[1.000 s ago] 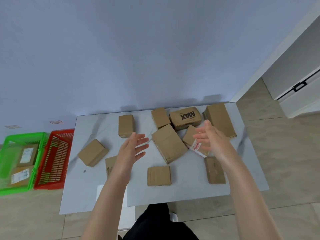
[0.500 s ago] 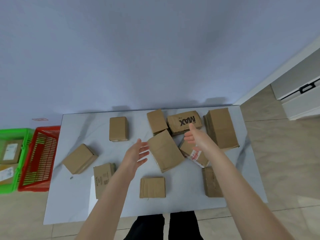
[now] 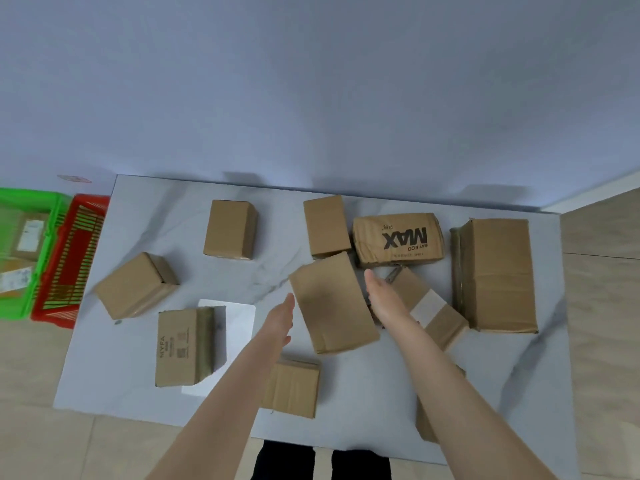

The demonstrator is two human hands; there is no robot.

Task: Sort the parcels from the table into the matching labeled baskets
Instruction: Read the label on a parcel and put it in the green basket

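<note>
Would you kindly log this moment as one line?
left hand: open; right hand: open; between them: plain brown cardboard parcel; held: nothing

Ten tabletop parcels (image 3: pixel 332 303), two baskets (image 3: pixel 90 201) (green, red)

Grey marbled table (image 3: pixel 114 375) carries scattered cardboard parcels (image 3: pixel 230 230); a white patch (image 3: pixel 239 320), perhaps paper, adjoins one.

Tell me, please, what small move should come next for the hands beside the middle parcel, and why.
Probably close both hands inward onto the sides of the middle parcel and lift it. The left hand and right hand are open, flanking it, neither gripping it yet; no label shows on its top face.
</note>
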